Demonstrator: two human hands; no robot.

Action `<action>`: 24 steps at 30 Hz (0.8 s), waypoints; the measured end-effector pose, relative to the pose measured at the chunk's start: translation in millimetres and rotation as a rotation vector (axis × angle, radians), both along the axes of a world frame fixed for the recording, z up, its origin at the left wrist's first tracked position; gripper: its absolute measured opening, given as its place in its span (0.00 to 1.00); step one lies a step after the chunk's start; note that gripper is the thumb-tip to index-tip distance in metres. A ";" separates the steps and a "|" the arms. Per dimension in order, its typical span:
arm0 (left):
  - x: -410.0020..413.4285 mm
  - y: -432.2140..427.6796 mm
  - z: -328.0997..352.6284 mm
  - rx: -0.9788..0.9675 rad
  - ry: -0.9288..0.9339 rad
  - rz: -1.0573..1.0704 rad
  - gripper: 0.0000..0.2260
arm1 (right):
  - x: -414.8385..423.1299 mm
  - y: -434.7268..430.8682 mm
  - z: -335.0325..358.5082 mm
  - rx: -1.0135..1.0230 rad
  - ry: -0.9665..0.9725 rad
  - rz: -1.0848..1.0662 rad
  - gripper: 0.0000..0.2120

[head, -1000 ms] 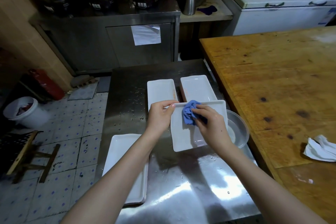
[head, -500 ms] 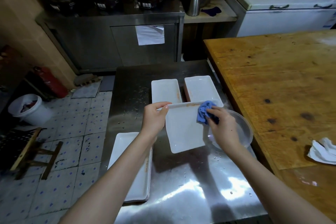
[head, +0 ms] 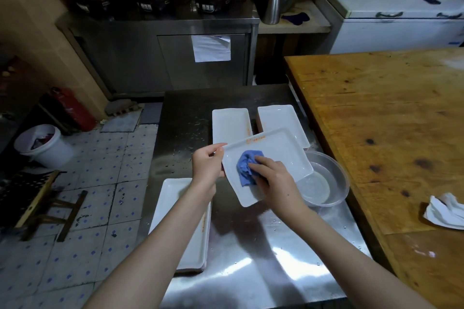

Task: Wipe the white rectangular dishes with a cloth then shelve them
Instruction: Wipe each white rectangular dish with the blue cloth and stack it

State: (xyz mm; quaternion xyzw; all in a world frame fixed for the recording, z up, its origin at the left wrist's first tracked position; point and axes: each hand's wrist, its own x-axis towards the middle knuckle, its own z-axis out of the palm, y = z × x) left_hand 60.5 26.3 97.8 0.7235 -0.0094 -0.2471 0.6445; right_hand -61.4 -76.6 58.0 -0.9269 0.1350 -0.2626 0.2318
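I hold a white rectangular dish (head: 276, 155) above the steel table (head: 251, 258). My left hand (head: 207, 164) grips its left edge. My right hand (head: 275, 180) presses a crumpled blue cloth (head: 247, 167) onto the dish's face. Two more white dishes lie flat behind it, one at the left (head: 229, 124) and one at the right (head: 278, 118). A stack of white dishes (head: 183, 221) sits at the table's near left, partly hidden by my left forearm.
A clear bowl (head: 326, 183) with water stands just right of the held dish. A wooden table (head: 389, 133) with a white rag (head: 444, 211) fills the right. A steel cabinet (head: 163, 57) with pots stands behind; a white bucket (head: 42, 148) is on the tiled floor.
The dish has been turned from tilted steeply on edge to face up and skewed. My right hand and the cloth moved from its upper right corner to its middle left.
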 end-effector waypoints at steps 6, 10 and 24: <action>5.0 11.9 6.1 0.008 -0.041 0.022 0.09 | -25.5 -45.7 -4.8 0.115 0.033 -0.243 0.12; 3.9 13.8 7.7 0.009 -0.055 0.026 0.10 | -29.8 -50.2 -7.3 0.113 0.039 -0.290 0.12; -2.6 5.2 5.3 -0.035 -0.022 0.057 0.10 | -17.1 24.6 -3.8 0.043 -0.029 0.096 0.13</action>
